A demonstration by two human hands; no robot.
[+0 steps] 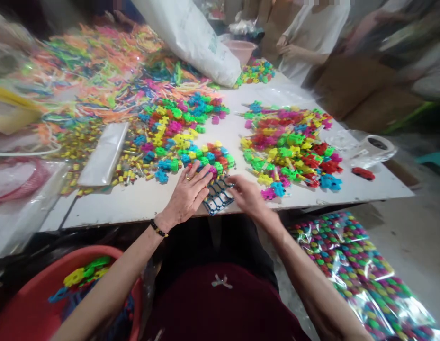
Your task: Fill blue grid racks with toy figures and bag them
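My left hand [189,192] lies with its fingers stretched out over the near edge of a pile of small coloured plastic toys [205,154]. A dark blue wire-like grid rack [218,196] rests at the table's front edge between my hands, its far part filled with toys in rows. At the rack's right side is my right hand [246,194], slightly blurred, with fingers curled in; whatever lies between the fingertips is hidden. Another heap of coloured toys with clear stems [291,147] spreads to the right of it.
Small yellow-capped pieces [74,142] and a stack of clear plastic bags [104,154] lie left. A white sack [191,42] stands behind. At right are a tape roll [378,144] and a red toy [363,173]. A red tub [109,253] and packed toys [365,270] sit below; a person [312,38] stands opposite.
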